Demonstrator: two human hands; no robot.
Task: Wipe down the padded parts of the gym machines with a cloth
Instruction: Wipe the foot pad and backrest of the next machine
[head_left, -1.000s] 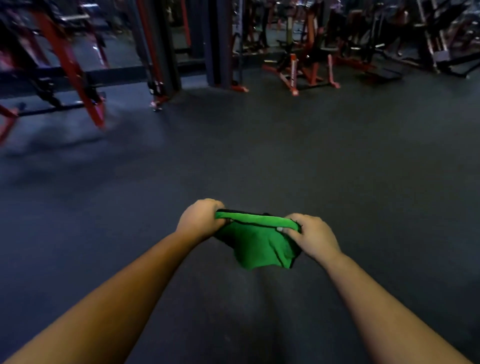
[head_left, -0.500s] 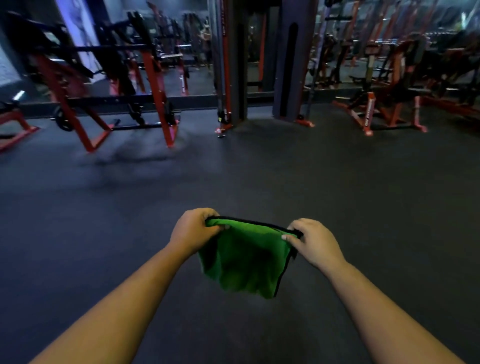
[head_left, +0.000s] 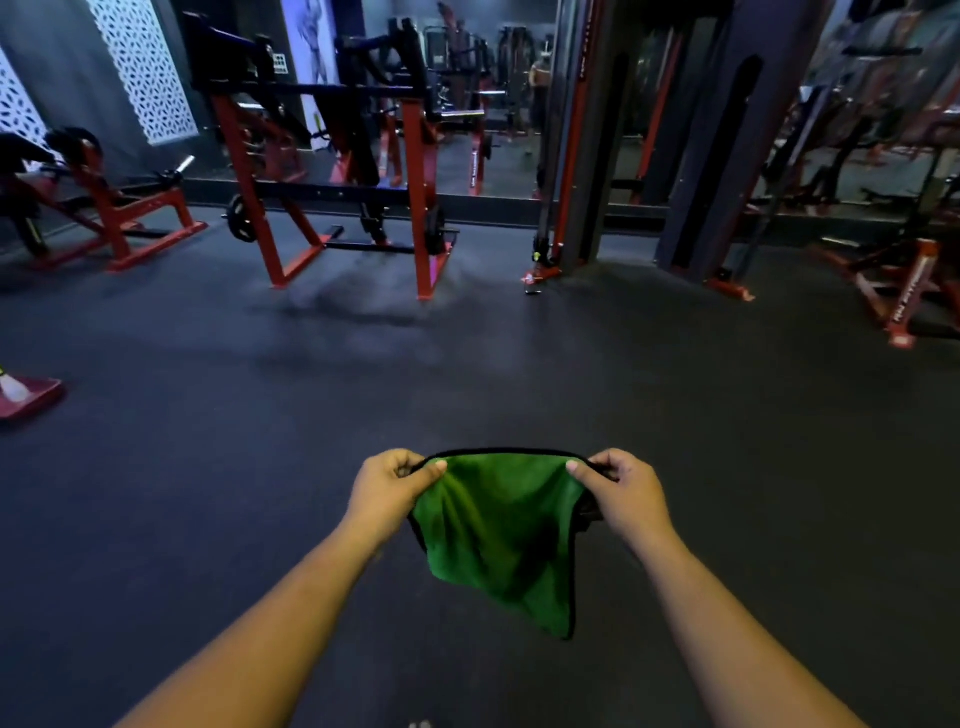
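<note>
Fingers of the left hand (head_left: 390, 488) curl round the upper left corner of a green microfibre cloth with black-stitched edging (head_left: 498, 535), thumb pressed on the front face. Fingers of the right hand (head_left: 626, 491) pinch the upper right corner likewise, thumb tip on the green surface. Cloth: top edge stretched between the two hands, the rest hanging slack to a point below the right hand, held in the air above the dark rubber gym floor (head_left: 208, 467). Both bare forearms run from the cloth toward the bottom edge of the view. Beyond the cloth, well apart from it: a red-and-black steel plate-loaded machine (head_left: 337, 171) with dark pads up high. Left of that machine, a low red-framed bench machine (head_left: 104, 208). Right of it, a tall dark cable tower with a red upright (head_left: 576, 145), then a further dark column (head_left: 722, 156). Behind the machines, a mirrored wall (head_left: 498, 104).
</note>
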